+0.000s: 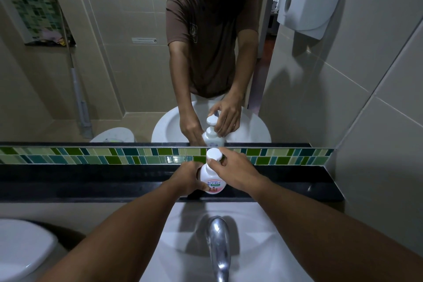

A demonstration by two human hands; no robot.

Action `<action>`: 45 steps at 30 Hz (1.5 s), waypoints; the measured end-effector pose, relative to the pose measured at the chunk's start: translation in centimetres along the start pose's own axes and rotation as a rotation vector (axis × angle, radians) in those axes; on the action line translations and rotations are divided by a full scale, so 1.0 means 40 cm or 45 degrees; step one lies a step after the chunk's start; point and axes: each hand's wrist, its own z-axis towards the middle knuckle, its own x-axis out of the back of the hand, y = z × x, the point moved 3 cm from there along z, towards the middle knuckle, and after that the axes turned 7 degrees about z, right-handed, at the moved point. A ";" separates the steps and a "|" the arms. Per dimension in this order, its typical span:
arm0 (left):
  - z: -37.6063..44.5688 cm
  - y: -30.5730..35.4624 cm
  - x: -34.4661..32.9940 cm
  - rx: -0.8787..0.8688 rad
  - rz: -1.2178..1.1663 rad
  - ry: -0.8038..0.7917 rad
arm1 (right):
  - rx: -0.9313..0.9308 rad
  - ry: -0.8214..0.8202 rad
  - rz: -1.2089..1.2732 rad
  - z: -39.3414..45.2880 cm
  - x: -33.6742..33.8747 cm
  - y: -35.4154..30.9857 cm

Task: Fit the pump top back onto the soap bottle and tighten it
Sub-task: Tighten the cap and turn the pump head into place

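Your left hand (190, 177) is wrapped around the body of the soap bottle (211, 178), fingers closed on its left side and thumb across the front near the label, pinning it down. The bottle stands upright on the black ledge (91, 178) behind the sink (251, 236), near the middle of its length and close to its front edge, directly behind the tap (218, 242).

The pump top (214, 155) already sits on the bottle's neck, its white head level and facing you. Whether the threads are fully home cannot be told from here; the collar is partly hidden by your fingers.

Your right hand (238, 173) comes in from the right with thumb and fingertips pinched around the collar just below the pump head, the other fingers loosely curled behind it.

So you appear to be in the tightening step, with the seating done. The next move likely calls for a firm hold with the left hand so the bottle does not spin on the ledge, while the right turns the collar until it stops. Keep the top straight so the threads do not cross.
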 end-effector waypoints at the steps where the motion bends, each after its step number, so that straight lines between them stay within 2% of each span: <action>1: 0.000 -0.001 -0.001 -0.004 0.000 0.000 | 0.003 0.003 0.001 -0.001 0.000 0.000; 30: -0.006 0.004 -0.002 0.025 -0.002 0.005 | 0.068 -0.032 0.104 -0.048 0.004 0.009; 38: -0.008 0.005 -0.004 0.022 -0.026 0.006 | 0.189 0.110 -0.249 -0.023 -0.003 -0.003; 45: -0.016 0.007 0.003 0.038 -0.045 0.017 | 0.246 0.108 -0.260 -0.008 -0.014 -0.015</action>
